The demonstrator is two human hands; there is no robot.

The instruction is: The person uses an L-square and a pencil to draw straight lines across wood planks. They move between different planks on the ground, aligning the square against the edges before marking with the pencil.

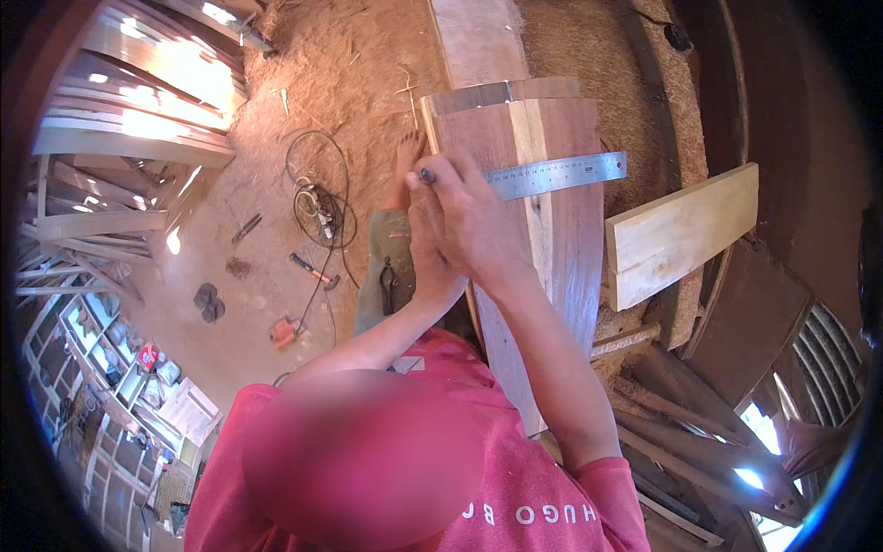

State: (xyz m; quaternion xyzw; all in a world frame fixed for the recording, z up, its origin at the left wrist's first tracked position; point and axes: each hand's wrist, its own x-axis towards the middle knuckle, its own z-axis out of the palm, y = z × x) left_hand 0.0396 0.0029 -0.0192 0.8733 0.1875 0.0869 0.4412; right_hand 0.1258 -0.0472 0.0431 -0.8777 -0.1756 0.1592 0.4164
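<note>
My right hand (476, 219) is closed over the left end of a steel ruler (570, 175), which lies across a wide wooden board (570, 239) with a pale stripe. Between its fingers shows the dark round end of a slim, pencil-like thing (426, 175); the rest is covered. Pressed against the right hand, my left hand (432, 244) is at the board's left edge. Its fingers are mostly hidden, so what they grip cannot be seen. The board slants down beside my body, and a second board end (543, 89) shows just beyond its far edge.
A pale plank (681, 235) juts out right of the board. On the dirt floor at left lie a hammer (315, 270), a coiled cable (317, 216) and a dark pair of sandals (210, 302). Stacked timber (138, 138) stands far left; scrap wood (681, 414) lies at lower right.
</note>
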